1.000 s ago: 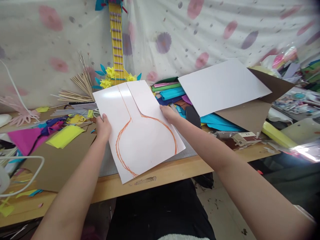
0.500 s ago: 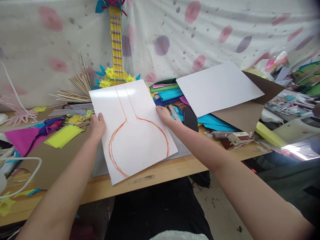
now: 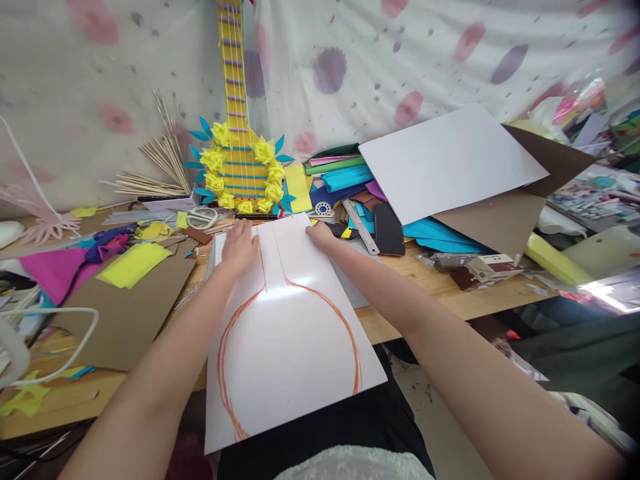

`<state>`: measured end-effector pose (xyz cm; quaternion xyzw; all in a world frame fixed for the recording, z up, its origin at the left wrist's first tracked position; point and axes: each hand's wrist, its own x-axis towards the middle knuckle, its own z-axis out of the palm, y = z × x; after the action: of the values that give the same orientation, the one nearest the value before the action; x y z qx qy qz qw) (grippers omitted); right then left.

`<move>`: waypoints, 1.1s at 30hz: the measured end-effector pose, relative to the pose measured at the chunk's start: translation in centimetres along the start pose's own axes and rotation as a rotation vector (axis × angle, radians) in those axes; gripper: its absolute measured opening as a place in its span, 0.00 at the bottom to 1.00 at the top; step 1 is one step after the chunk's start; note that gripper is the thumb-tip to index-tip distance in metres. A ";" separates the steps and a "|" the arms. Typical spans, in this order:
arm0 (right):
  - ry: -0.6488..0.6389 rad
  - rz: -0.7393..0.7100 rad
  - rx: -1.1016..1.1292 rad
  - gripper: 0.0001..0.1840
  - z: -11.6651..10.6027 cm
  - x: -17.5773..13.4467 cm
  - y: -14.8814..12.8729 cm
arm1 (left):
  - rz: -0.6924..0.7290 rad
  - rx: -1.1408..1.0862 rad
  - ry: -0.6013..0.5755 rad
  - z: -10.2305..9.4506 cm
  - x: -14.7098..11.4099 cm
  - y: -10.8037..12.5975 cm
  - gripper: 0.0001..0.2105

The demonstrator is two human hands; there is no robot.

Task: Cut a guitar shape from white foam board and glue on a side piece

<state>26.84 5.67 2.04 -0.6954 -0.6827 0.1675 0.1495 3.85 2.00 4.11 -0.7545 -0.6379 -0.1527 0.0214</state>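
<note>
A white board (image 3: 305, 333) with a round body and straight neck sketched in orange lies with its upper part over the table and its lower end out past the front edge, above my lap. On its upper left part rests my left hand (image 3: 239, 245), fingers stretched out over the surface near the neck line. My right hand (image 3: 320, 237) grips the board's upper right edge, thumb on top; its other fingers are partly hidden. Just beyond the board, a yellow paper guitar (image 3: 245, 170) with strings and yellow paper flowers stands against the curtain.
To the right are a steel ruler (image 3: 361, 228), a black phone (image 3: 389, 230) and a blank white sheet (image 3: 450, 167) over brown cardboard (image 3: 495, 220). Scissors (image 3: 202, 218), wooden sticks (image 3: 160, 167), cardboard (image 3: 125, 320) and a white cable (image 3: 93, 327) lie left.
The board has come down and toward me, its lower end now past the table edge. Both hands moved to its upper part, and the left shifted from the side edge onto the surface.
</note>
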 end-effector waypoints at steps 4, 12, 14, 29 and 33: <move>-0.027 0.157 0.053 0.32 -0.9 -0.5 0.1 | 0.024 -0.017 -0.211 2.5 0.4 2.3 0.28; 0.052 0.225 0.002 0.29 -1.1 -1.6 0.0 | -0.016 0.025 -0.286 3.4 0.2 2.4 0.27; 0.054 0.235 0.018 0.29 -0.8 -1.5 0.1 | -0.031 0.043 -0.300 3.3 0.2 2.5 0.27; -0.033 0.191 0.433 0.26 -1.3 -0.6 -1.5 | -0.055 0.107 -0.294 2.3 2.0 0.0 0.29; -0.220 0.098 0.535 0.18 -0.2 -2.2 -2.9 | -0.179 0.132 -0.220 2.2 2.1 -1.2 0.30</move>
<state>24.31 3.49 3.59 -0.6411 -0.5920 0.4228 0.2444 3.47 4.76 2.38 -0.7038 -0.7098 -0.0283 -0.0129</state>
